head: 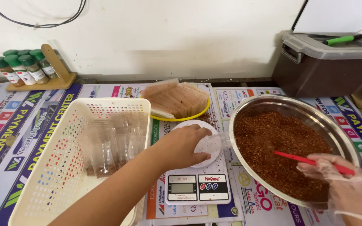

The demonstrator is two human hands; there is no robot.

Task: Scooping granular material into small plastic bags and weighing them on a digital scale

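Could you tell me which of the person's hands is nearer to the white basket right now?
The left. The left hand rests on the kitchen scale just right of the white basket; the gloved right hand holds a red spoon over the steel bowl, farther right.
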